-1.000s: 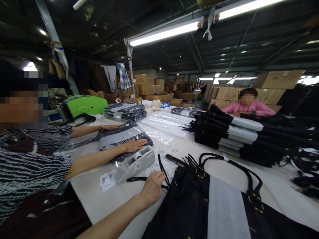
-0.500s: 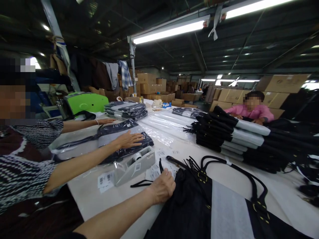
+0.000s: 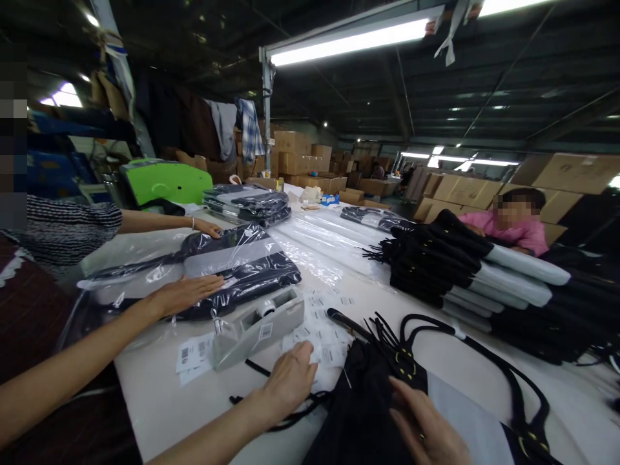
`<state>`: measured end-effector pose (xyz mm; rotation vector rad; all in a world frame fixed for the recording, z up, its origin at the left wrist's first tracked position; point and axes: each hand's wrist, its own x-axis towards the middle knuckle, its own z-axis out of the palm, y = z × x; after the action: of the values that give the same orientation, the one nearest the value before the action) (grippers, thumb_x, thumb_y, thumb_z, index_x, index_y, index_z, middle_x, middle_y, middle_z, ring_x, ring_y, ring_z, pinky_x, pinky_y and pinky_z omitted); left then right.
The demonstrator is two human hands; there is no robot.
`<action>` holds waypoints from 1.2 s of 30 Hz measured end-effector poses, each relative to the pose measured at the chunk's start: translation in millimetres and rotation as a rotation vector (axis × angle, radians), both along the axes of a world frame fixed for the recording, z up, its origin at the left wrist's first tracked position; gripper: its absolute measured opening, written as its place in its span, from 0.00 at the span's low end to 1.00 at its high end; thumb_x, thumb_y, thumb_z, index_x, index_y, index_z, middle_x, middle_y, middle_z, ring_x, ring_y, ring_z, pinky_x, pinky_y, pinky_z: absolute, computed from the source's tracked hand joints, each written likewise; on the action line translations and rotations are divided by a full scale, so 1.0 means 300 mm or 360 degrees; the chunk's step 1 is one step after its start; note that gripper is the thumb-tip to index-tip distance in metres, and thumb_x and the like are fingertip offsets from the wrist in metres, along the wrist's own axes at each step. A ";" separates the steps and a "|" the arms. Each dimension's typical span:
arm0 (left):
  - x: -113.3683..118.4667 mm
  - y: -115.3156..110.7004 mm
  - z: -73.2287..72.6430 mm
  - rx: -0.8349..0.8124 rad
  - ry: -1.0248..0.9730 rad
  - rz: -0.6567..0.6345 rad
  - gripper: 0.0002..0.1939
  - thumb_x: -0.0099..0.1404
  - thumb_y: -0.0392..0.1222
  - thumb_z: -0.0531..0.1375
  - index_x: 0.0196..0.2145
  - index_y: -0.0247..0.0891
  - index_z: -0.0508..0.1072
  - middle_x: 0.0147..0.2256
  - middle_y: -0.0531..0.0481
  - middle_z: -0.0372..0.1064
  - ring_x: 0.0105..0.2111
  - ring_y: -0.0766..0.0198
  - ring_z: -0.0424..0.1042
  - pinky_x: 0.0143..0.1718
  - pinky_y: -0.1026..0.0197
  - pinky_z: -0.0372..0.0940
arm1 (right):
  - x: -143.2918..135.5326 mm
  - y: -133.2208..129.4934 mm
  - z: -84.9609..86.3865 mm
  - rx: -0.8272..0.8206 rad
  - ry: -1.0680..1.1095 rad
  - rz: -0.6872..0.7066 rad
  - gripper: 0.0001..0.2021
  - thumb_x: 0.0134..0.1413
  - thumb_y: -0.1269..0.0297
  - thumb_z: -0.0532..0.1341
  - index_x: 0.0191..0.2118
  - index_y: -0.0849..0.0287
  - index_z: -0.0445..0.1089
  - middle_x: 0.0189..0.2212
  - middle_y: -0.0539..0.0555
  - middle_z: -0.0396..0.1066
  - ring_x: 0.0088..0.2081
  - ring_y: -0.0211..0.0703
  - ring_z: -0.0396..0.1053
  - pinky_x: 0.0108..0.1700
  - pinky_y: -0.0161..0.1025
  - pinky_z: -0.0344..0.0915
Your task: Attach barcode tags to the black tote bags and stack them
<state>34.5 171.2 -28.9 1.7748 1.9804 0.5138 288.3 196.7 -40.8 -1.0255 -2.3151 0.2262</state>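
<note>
A black bag (image 3: 358,400) lies in front of me with a white wrap sheet (image 3: 460,400) across it. Black fringes and looped straps with brass-coloured buckles spread from its upper end. My left hand (image 3: 293,374) is closed over a scatter of white printed labels (image 3: 332,354); whatever its curled fingers pinch is hidden. Loose black cords (image 3: 310,405) run below that wrist. At the bag's near side, my right hand (image 3: 429,420) has its fingers stretched and apart, with a ring on one. Just left of the labels stands a grey tape dispenser (image 3: 261,329).
At left, a co-worker's hands (image 3: 186,294) rest on a plastic-wrapped bag (image 3: 242,255). Wrapped bags (image 3: 247,201) are stacked behind. A tall pile of black bags (image 3: 450,258) stands at right, before a person in pink (image 3: 518,229). Clear plastic sheets (image 3: 320,242) cover the table's middle.
My left hand has moved left and down from the bag's edge, where black cords were, to the labels. My right hand has come into view over the bag. The co-worker's near hand has drawn back left.
</note>
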 end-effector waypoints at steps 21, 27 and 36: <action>0.020 0.266 -0.093 0.0286 -0.0228 0.0063 0.09 0.57 0.43 0.54 0.34 0.41 0.72 0.36 0.50 0.61 0.34 0.63 0.65 0.38 0.61 0.61 | -0.349 0.211 0.176 -0.1373 0.1122 0.0005 0.20 0.48 0.47 0.56 0.30 0.63 0.68 0.22 0.52 0.66 0.24 0.35 0.62 0.26 0.32 0.61; 0.035 0.270 -0.077 0.0472 -0.0209 0.0036 0.05 0.54 0.39 0.57 0.29 0.42 0.73 0.39 0.51 0.67 0.43 0.59 0.62 0.44 0.55 0.54 | -0.403 0.290 0.201 -0.1457 0.1240 0.0086 0.21 0.44 0.46 0.59 0.28 0.65 0.67 0.20 0.51 0.66 0.21 0.33 0.61 0.24 0.31 0.57; 0.022 0.276 -0.065 0.0339 -0.0272 0.0068 0.11 0.60 0.39 0.50 0.30 0.39 0.72 0.32 0.50 0.69 0.37 0.60 0.66 0.41 0.57 0.56 | -0.468 0.310 0.277 -0.1331 0.1305 0.0096 0.23 0.39 0.44 0.60 0.24 0.64 0.66 0.15 0.47 0.61 0.17 0.31 0.58 0.20 0.30 0.54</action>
<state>41.2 254.1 -48.4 1.7475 1.9069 0.8896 148.1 289.7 42.3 -0.9487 -1.4679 1.4278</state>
